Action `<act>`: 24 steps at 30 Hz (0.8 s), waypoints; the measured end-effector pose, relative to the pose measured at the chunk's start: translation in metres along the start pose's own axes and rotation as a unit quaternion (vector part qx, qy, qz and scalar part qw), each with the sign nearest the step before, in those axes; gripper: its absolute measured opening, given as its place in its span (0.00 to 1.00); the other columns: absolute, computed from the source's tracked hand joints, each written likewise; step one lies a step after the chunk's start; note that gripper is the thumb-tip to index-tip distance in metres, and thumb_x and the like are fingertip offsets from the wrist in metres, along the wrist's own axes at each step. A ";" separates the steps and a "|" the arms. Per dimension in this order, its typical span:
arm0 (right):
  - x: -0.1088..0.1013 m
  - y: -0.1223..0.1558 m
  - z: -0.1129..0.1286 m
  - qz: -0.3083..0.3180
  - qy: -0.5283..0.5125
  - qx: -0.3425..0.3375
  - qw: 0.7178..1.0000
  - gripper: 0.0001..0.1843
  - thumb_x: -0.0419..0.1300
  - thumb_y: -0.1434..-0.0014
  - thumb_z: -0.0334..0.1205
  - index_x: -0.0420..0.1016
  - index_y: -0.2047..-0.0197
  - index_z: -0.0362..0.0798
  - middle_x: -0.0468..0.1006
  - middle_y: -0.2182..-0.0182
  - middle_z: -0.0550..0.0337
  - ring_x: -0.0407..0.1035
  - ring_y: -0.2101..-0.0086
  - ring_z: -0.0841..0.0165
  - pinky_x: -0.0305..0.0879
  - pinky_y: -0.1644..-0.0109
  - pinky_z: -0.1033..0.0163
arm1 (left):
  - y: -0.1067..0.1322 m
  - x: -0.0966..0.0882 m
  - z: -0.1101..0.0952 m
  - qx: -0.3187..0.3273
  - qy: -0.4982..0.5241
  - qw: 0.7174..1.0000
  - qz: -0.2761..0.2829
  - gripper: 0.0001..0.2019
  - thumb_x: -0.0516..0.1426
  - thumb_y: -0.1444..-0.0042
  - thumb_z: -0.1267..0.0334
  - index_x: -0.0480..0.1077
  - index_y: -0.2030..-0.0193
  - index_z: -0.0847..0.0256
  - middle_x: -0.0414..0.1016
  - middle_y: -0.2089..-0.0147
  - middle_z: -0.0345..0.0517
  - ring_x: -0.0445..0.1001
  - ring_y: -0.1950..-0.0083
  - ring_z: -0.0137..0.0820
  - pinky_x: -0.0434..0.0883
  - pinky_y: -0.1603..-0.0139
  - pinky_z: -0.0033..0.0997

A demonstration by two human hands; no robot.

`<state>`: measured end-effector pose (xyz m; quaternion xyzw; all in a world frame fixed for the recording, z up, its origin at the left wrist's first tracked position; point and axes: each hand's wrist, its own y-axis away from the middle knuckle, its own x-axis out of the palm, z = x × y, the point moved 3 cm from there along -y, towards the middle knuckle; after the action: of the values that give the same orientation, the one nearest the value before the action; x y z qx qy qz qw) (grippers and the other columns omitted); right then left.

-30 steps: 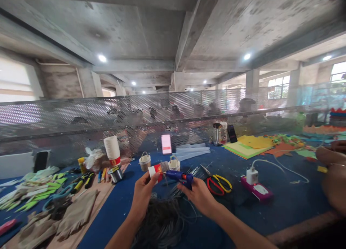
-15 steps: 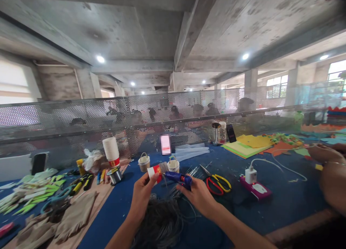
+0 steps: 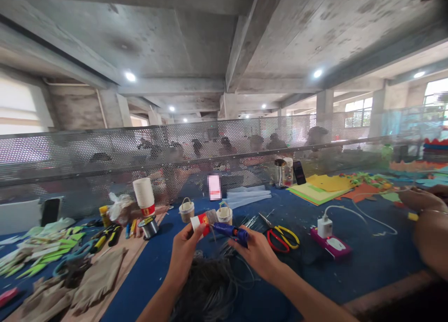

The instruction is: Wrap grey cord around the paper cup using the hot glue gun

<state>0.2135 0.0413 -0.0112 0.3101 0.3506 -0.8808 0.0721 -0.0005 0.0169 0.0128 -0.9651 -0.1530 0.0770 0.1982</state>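
Observation:
My left hand (image 3: 187, 245) grips a red and white paper cup (image 3: 200, 220) tipped on its side, its far part wrapped in grey-brown cord. In my right hand (image 3: 257, 252) is a blue glue gun (image 3: 229, 231), its nozzle at the wrapped part of the cup; whether it touches, I cannot tell. A heap of grey cord (image 3: 206, 284) lies beneath my hands. Behind the cup stand two small cord-wrapped buckets with handles, the left bucket (image 3: 186, 211) and the right bucket (image 3: 224, 214), partly hidden.
Red and yellow-handled scissors (image 3: 283, 238) and a purple power strip (image 3: 331, 243) with a white charger lie right. Stacked paper cups (image 3: 143, 193), a wire spool (image 3: 148, 227) and gloves (image 3: 100, 273) are left. A perforated metal screen (image 3: 196, 154) stands behind. Another person's hand (image 3: 432, 224) is far right.
Almost nothing differs. The glue gun and the cup hold nearly the same place, with only a very slight shift of the gun's nozzle.

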 end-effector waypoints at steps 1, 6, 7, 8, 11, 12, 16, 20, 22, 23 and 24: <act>0.000 0.000 0.000 0.001 0.000 0.000 1.000 0.15 0.56 0.36 0.53 0.69 0.66 0.50 0.74 0.73 0.63 0.68 0.73 0.68 0.59 0.68 0.68 | 0.000 0.000 0.000 0.002 -0.002 1.000 -0.001 0.21 0.60 0.45 0.48 0.79 0.54 0.63 0.82 0.57 0.47 0.75 0.54 0.43 0.69 0.48 0.40; 0.001 0.000 -0.002 -0.001 -0.003 -0.001 1.000 0.15 0.56 0.36 0.52 0.69 0.66 0.50 0.74 0.73 0.63 0.69 0.73 0.68 0.58 0.68 0.68 | -0.001 0.001 0.000 0.001 -0.006 1.000 -0.002 0.21 0.60 0.45 0.48 0.79 0.55 0.63 0.82 0.58 0.46 0.75 0.55 0.42 0.70 0.49 0.40; 0.001 -0.001 -0.002 -0.002 0.000 -0.002 1.000 0.14 0.56 0.36 0.52 0.69 0.66 0.50 0.74 0.74 0.63 0.69 0.73 0.68 0.58 0.68 0.68 | -0.001 0.001 0.000 0.001 -0.006 1.000 -0.001 0.21 0.60 0.45 0.48 0.79 0.55 0.63 0.82 0.58 0.46 0.75 0.55 0.42 0.70 0.49 0.40; 0.001 -0.001 -0.003 -0.003 0.004 -0.002 1.000 0.14 0.56 0.36 0.52 0.68 0.66 0.50 0.74 0.74 0.63 0.69 0.73 0.67 0.58 0.68 0.68 | -0.001 0.001 0.000 0.001 -0.005 1.000 0.000 0.21 0.60 0.45 0.48 0.79 0.55 0.63 0.82 0.58 0.46 0.75 0.55 0.42 0.70 0.49 0.40; 0.001 0.000 -0.001 -0.001 0.020 -0.005 1.000 0.14 0.56 0.35 0.51 0.68 0.66 0.50 0.74 0.74 0.63 0.69 0.73 0.67 0.58 0.68 0.68 | -0.001 0.000 0.001 -0.003 -0.005 1.000 0.002 0.20 0.60 0.45 0.48 0.79 0.55 0.62 0.82 0.57 0.46 0.75 0.55 0.41 0.69 0.49 0.39; 0.000 0.000 -0.001 0.002 0.025 -0.007 1.000 0.14 0.56 0.35 0.51 0.67 0.67 0.50 0.73 0.73 0.63 0.69 0.73 0.67 0.57 0.68 0.68 | -0.001 0.000 0.001 -0.006 -0.005 1.000 0.001 0.20 0.60 0.45 0.48 0.79 0.55 0.62 0.82 0.57 0.45 0.75 0.55 0.41 0.69 0.49 0.38; -0.001 0.000 0.002 0.009 0.042 -0.019 0.999 0.15 0.55 0.35 0.52 0.66 0.66 0.50 0.73 0.73 0.63 0.69 0.73 0.68 0.57 0.68 0.68 | 0.000 0.000 0.001 -0.009 -0.009 1.000 -0.001 0.20 0.59 0.44 0.48 0.79 0.55 0.62 0.82 0.57 0.45 0.75 0.55 0.40 0.69 0.50 0.36; -0.001 0.000 0.000 0.006 0.056 -0.023 0.998 0.15 0.55 0.34 0.52 0.66 0.67 0.49 0.73 0.73 0.63 0.69 0.73 0.68 0.55 0.69 0.68 | 0.001 0.001 -0.003 0.000 -0.012 1.000 0.001 0.19 0.59 0.44 0.49 0.79 0.55 0.61 0.82 0.58 0.44 0.75 0.55 0.39 0.69 0.50 0.36; -0.001 0.000 -0.001 0.005 0.064 -0.025 0.998 0.15 0.54 0.34 0.52 0.66 0.67 0.50 0.72 0.73 0.64 0.68 0.73 0.68 0.54 0.70 0.67 | 0.001 0.001 -0.004 0.000 -0.010 1.000 -0.001 0.20 0.60 0.45 0.48 0.79 0.55 0.62 0.82 0.58 0.45 0.75 0.56 0.40 0.69 0.50 0.37; -0.001 0.000 -0.001 0.004 0.067 -0.027 0.997 0.15 0.54 0.34 0.51 0.65 0.67 0.50 0.72 0.74 0.64 0.68 0.74 0.68 0.54 0.70 0.67 | 0.001 0.001 -0.004 0.000 -0.009 1.000 -0.001 0.20 0.60 0.45 0.48 0.79 0.55 0.62 0.82 0.59 0.45 0.75 0.55 0.40 0.69 0.49 0.38; -0.001 0.000 -0.001 0.002 0.071 -0.028 0.997 0.15 0.54 0.34 0.51 0.65 0.67 0.50 0.72 0.74 0.64 0.68 0.74 0.68 0.53 0.70 0.67 | 0.001 0.001 -0.003 0.000 -0.009 1.000 -0.001 0.20 0.60 0.45 0.48 0.79 0.55 0.62 0.82 0.58 0.46 0.75 0.55 0.41 0.69 0.49 0.39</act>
<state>0.2143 0.0420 -0.0113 0.3706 0.3786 -0.8461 0.0578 0.0010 0.0154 0.0156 -0.9642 -0.1555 0.0854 0.1972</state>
